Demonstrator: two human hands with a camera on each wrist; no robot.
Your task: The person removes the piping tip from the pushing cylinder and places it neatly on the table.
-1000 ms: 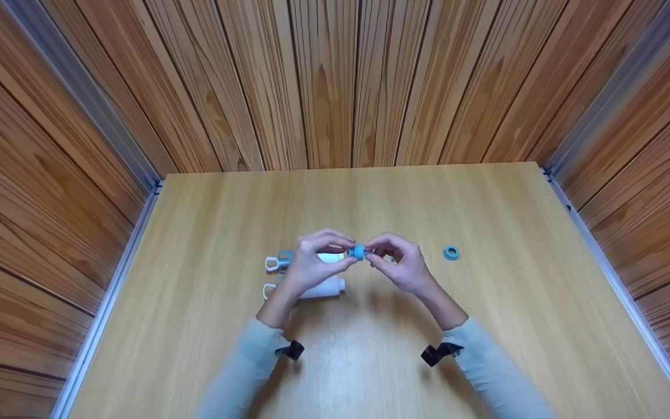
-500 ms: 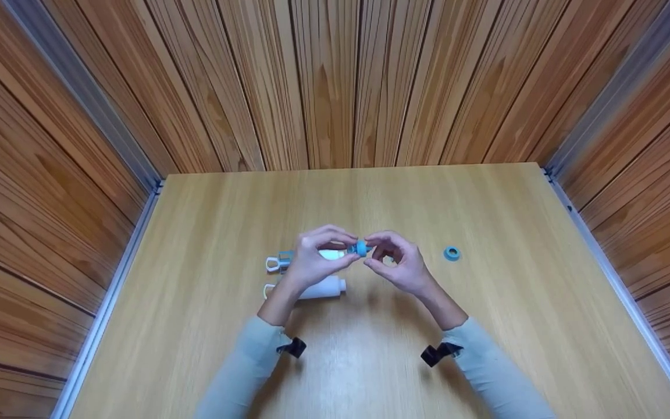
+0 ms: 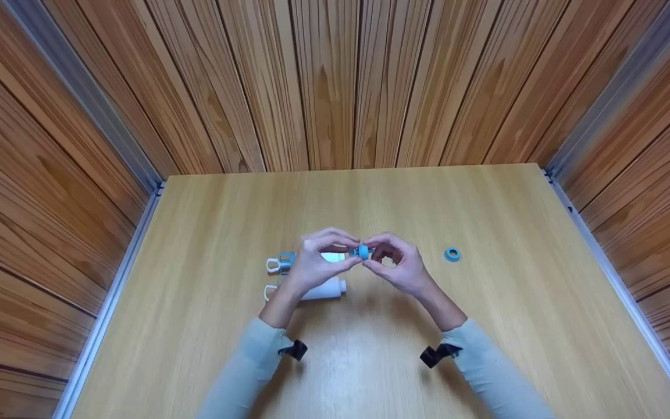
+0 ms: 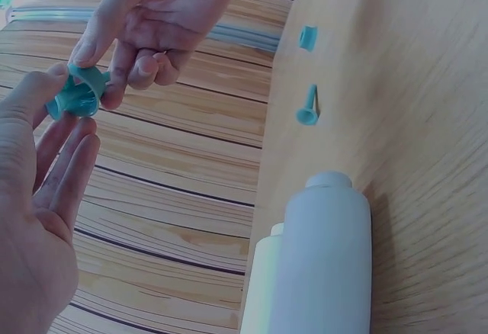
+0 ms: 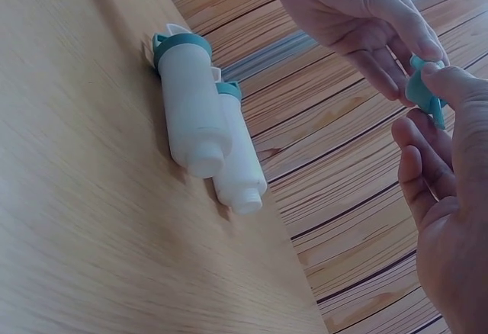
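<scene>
A small teal plastic fitting [image 3: 363,251] is held up between both hands, over the table. It has a ring-shaped collar and an open, cage-like body, as the left wrist view shows [image 4: 80,97]. My left hand [image 3: 319,262] pinches one side of the fitting between thumb and fingers. From the other side my right hand [image 3: 400,265] pinches it with thumb and forefinger. In the right wrist view a thin teal tab sticks out below the right thumb. The remaining fingers of both hands are loosely bent, and fingertips hide part of the fitting.
Two white bottles lie side by side, the nearer bottle [image 3: 326,289] and the farther bottle [image 5: 242,162], both with teal collars and white loops. On the table lie a teal ring [image 3: 452,254] and a teal funnel-shaped piece with a stem [image 4: 308,114]. Wooden walls surround the table.
My right fingers opened slightly off the fitting half a second ago and now close on it again. The fitting has turned a little and shifted slightly right.
</scene>
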